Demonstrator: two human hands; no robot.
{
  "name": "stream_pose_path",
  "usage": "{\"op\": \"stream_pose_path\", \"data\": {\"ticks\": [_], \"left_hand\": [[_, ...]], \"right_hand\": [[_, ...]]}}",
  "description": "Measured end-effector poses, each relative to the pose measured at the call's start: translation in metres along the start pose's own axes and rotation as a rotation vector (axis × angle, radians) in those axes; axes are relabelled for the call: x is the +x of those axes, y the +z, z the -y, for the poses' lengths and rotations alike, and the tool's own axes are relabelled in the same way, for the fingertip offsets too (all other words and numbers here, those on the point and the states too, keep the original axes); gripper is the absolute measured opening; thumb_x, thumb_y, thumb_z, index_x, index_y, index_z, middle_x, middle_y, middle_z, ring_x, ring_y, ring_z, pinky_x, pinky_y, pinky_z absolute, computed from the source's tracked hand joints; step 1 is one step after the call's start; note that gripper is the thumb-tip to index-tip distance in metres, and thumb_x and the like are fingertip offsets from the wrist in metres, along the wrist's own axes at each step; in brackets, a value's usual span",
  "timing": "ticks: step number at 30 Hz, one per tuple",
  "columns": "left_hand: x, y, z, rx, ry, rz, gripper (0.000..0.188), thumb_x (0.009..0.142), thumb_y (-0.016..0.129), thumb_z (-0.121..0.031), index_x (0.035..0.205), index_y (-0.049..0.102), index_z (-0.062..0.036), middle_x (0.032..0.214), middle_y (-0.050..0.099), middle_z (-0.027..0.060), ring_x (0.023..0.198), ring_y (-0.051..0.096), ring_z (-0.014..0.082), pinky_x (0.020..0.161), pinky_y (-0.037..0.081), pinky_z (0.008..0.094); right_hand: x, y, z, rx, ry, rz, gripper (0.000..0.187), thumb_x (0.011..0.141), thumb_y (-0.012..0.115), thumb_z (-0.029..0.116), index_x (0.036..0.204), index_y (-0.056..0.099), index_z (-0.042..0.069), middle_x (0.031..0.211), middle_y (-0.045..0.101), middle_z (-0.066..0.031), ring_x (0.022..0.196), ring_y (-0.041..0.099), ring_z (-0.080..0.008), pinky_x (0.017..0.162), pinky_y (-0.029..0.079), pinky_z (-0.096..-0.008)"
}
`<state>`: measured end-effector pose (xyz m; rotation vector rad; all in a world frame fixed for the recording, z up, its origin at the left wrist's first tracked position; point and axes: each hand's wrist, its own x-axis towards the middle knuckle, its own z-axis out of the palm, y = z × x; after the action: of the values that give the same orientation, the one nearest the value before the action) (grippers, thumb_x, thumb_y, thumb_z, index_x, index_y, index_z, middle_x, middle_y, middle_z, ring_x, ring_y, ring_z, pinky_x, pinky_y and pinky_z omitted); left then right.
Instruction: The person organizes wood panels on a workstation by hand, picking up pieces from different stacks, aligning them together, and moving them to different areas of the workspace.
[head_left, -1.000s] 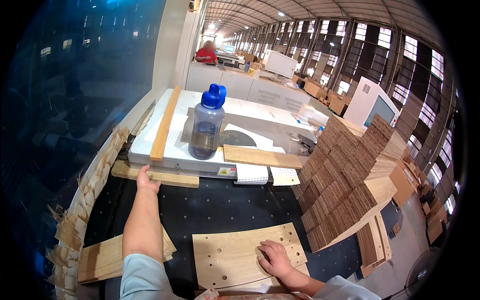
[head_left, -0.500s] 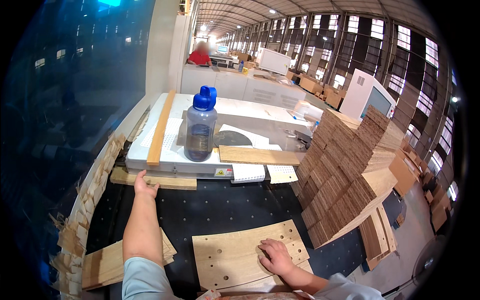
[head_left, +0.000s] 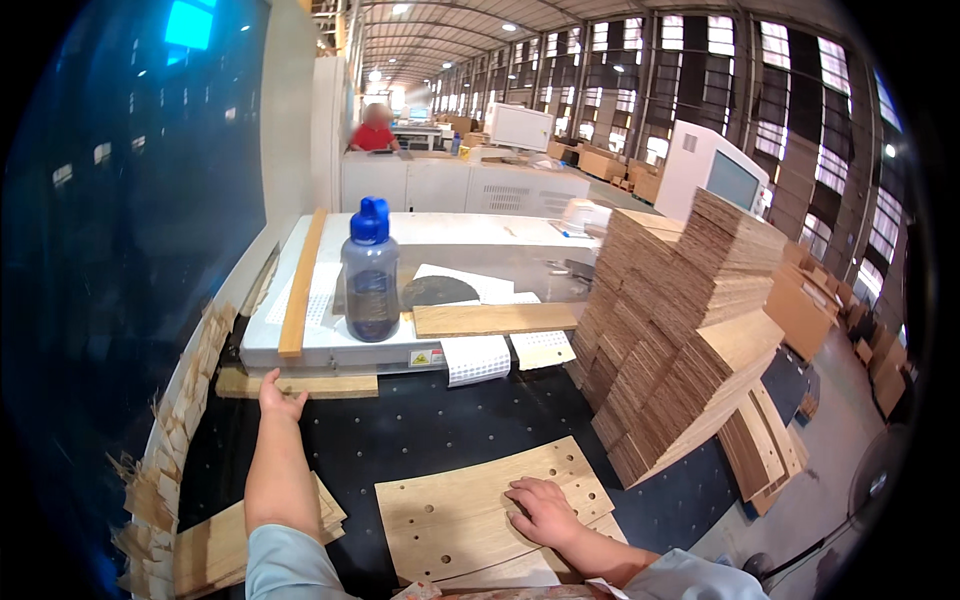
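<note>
My left hand (head_left: 281, 396) reaches far forward to a narrow wooden strip (head_left: 345, 386) that lies along the front of the white machine bed. Its fingers extend over the strip and the thumb stands apart. Closer to me, my right hand (head_left: 543, 512) rests on a light wooden board (head_left: 450, 505) with drilled holes, fingers loosely spread over its right part. Another board (head_left: 490, 568) shows partly from under it at the near edge. Left of my left forearm lie several overlapping thin boards (head_left: 215, 540), partly hidden by the arm.
A black studded table (head_left: 440, 420) lies under the boards. Tall stacked boards (head_left: 680, 340) rise at the right. A blue-capped water bottle (head_left: 371, 280), a long strip (head_left: 303, 285) and a short plank (head_left: 495, 320) sit on the machine bed (head_left: 275, 340). Splintered offcuts (head_left: 165, 440) line the left edge.
The view has shifted slightly, so the bottle and machine sit lower and further left in the picture. Both hands keep their places on the strip and the drilled board.
</note>
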<state>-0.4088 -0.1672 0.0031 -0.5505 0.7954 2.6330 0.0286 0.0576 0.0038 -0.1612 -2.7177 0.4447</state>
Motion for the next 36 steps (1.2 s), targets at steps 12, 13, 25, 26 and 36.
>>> {"op": "stream_pose_path", "data": {"ticks": [12, 13, 25, 26, 36], "left_hand": [[-0.057, 0.007, -0.007, 1.936, 0.583, 0.211, 0.060, 0.071, 0.061, -0.028, 0.119, 0.049, 0.0061, 0.120, 0.051, 0.0246, 0.112, 0.049, 0.0347, 0.094, 0.039, 0.0365], [-0.089, 0.014, 0.002, 2.119, 0.566, 0.262, 0.060, 0.071, 0.062, -0.030, 0.120, 0.050, 0.0028, 0.120, 0.052, 0.0222, 0.112, 0.049, 0.0340, 0.094, 0.039, 0.0369], [-0.224, -0.090, -0.046, 2.399, 0.610, -0.166, 0.051, 0.089, 0.035, -0.047, 0.091, 0.060, -0.0027, 0.097, 0.060, 0.0225, 0.096, 0.055, 0.0386, 0.081, 0.043, 0.0450], [-0.220, -0.087, -0.042, 2.390, 0.632, -0.162, 0.051, 0.089, 0.034, -0.047, 0.088, 0.059, -0.0027, 0.096, 0.060, 0.0222, 0.095, 0.055, 0.0387, 0.080, 0.043, 0.0455], [-0.242, -0.076, -0.007, 2.015, 1.447, 0.388, 0.033, 0.075, 0.059, -0.009, 0.107, 0.055, -0.0027, 0.113, 0.054, 0.0160, 0.108, 0.048, 0.0335, 0.093, 0.037, 0.0400]], "right_hand": [[0.002, 0.014, 0.000, -0.008, 0.024, -0.014, 0.037, 0.076, 0.057, 0.027, 0.110, 0.055, 0.011, 0.119, 0.050, -0.0085, 0.114, 0.043, -0.0257, 0.095, 0.032, -0.0428], [-0.001, 0.012, -0.003, -0.018, 0.041, -0.021, 0.036, 0.076, 0.057, 0.026, 0.109, 0.055, 0.011, 0.119, 0.050, -0.0086, 0.114, 0.043, -0.0257, 0.095, 0.032, -0.0437], [0.001, 0.014, -0.003, 0.084, 0.104, 0.058, 0.044, 0.078, 0.057, 0.028, 0.118, 0.049, 0.009, 0.125, 0.045, -0.0109, 0.123, 0.034, -0.0260, 0.102, 0.024, -0.0469], [0.001, 0.011, -0.008, 0.102, 0.101, 0.089, 0.046, 0.077, 0.057, 0.028, 0.118, 0.049, 0.009, 0.126, 0.045, -0.0111, 0.123, 0.034, -0.0264, 0.102, 0.024, -0.0469], [-0.055, -0.045, -0.070, 0.160, 0.339, -0.107, 0.045, 0.075, 0.059, 0.021, 0.115, 0.052, 0.002, 0.117, 0.051, -0.0184, 0.116, 0.042, -0.0336, 0.097, 0.034, -0.0409]]}}
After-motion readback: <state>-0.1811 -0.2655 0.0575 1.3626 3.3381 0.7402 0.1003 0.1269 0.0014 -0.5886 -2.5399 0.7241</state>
